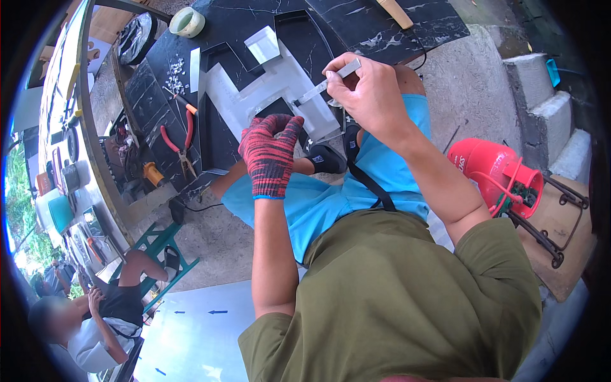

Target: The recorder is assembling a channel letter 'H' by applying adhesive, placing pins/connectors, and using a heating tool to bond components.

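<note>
My right hand (370, 95), bare, pinches a slim, straight silvery strip (313, 93) between thumb and fingers. The strip slants down to the left, and its lower end comes close to my left hand (272, 149). A red-and-black striped knit glove covers that hand. Its fingers are curled together; anything between them is hidden. Both hands are over a blocky, angular white panel (229, 95) edged by upright black strip walls (202, 137), lying on a black marbled board. A bent whitish sheet piece (263, 46) stands at the panel's far part.
Left of the panel lie red-handled pliers (181, 143), an orange-and-black tool (184, 102) and small metal bits (175, 76). A tape roll (187, 23) sits at the far left. Right, a red gas cylinder (493, 169) lies by concrete steps (547, 114). Another person (105, 318) sits lower left.
</note>
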Demonstrator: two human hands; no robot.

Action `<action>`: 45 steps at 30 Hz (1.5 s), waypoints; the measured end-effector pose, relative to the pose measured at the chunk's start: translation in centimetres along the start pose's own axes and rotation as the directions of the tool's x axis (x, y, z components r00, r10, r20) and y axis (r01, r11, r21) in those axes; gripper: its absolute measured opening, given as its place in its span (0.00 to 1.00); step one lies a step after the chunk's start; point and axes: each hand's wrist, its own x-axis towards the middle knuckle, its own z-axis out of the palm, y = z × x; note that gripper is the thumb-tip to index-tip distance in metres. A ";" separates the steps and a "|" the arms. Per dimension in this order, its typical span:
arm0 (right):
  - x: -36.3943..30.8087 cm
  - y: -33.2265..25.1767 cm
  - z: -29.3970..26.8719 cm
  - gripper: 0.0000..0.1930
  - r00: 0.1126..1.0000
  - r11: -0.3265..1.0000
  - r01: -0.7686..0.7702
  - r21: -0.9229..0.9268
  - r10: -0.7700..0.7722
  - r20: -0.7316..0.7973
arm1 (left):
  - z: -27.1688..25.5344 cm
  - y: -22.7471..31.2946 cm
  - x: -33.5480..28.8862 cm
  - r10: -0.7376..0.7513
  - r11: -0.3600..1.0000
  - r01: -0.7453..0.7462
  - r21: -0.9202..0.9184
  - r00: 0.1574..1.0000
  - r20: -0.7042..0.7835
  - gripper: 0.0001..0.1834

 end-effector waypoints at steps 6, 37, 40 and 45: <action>0.4 -0.1 -0.3 0.07 0.997 0.996 0.064 -0.064 -0.066 -0.032 | 0.1 0.0 -0.1 0.084 0.994 -0.080 0.073 0.995 -0.053 0.19; 8.9 -4.8 0.5 0.10 0.873 0.896 0.436 -0.079 -0.443 -0.204 | -0.1 0.7 -0.3 -0.008 0.999 0.008 0.034 1.000 0.004 0.15; 13.7 -6.5 3.2 0.10 0.825 0.790 0.506 -0.346 -0.561 -0.073 | -0.1 0.9 -0.5 0.000 1.000 0.001 0.028 1.000 -0.009 0.15; 21.1 -8.9 10.0 0.09 0.799 0.831 0.507 -0.227 -0.553 -0.238 | -0.5 0.8 -0.5 0.046 0.999 -0.046 -0.009 0.999 0.001 0.15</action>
